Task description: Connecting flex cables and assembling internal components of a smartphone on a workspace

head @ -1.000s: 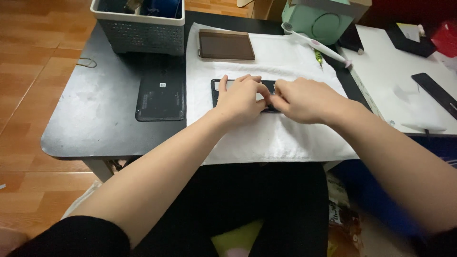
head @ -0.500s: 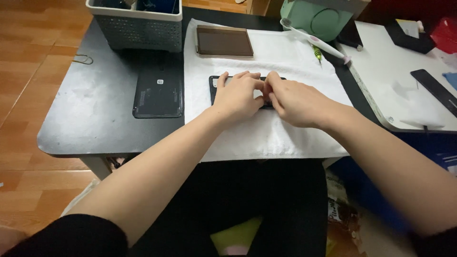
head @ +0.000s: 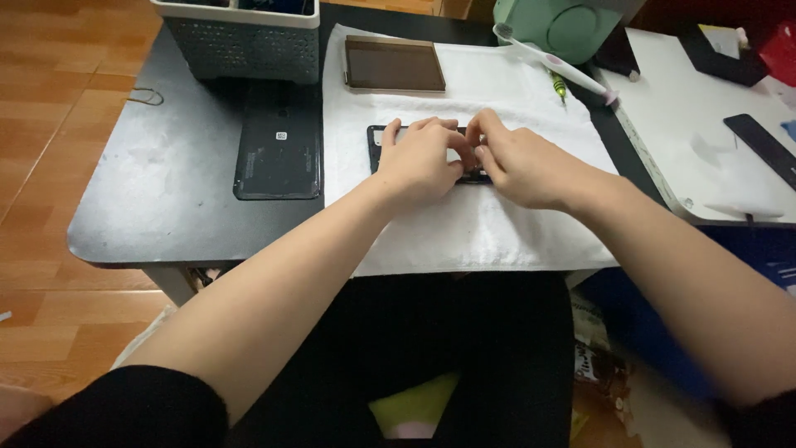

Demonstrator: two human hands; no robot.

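Your left hand (head: pixel 419 162) lies flat over a small flat black rectangular device (head: pixel 375 149), prob. a phone w/ its back open, fingers spread along its top edge & palm pressing it down. Left grip is loose: it pins the device rather than wrapping it. Your right hand (head: pixel 522 166) comes in from the right, thumb & forefinger pinched close together at the device's middle, right where the left fingertips end. The pinch looks closed, but can't tell if anything small sits betw. the fingertips; the spot is hidden by your own fingers.

The device lies on a white cloth towel (head: pixel 497 232) spread over the dark grey tabletop (head: pixel 166 191), roughly centre of the towel, long side running left-right.

Further up the towel, well apart from your hands: a brown flat rectangular tray (head: pixel 394 65). Left of the towel, on bare tabletop: a second black flat rectangular panel (head: pixel 279 149), just below a grey perforated plastic basket w/ white rim (head: pixel 240 41). Upper right: a pale green round-faced plastic object (head: pixel 560 25), w/ a white & pink slim handled tool (head: pixel 551 62) lying across the towel's corner, and a small green-handled screwdriver (head: pixel 559 85) just beside it. Far right: a white board (head: pixel 705 133) w/ a black strip (head: pixel 763 148) on it.
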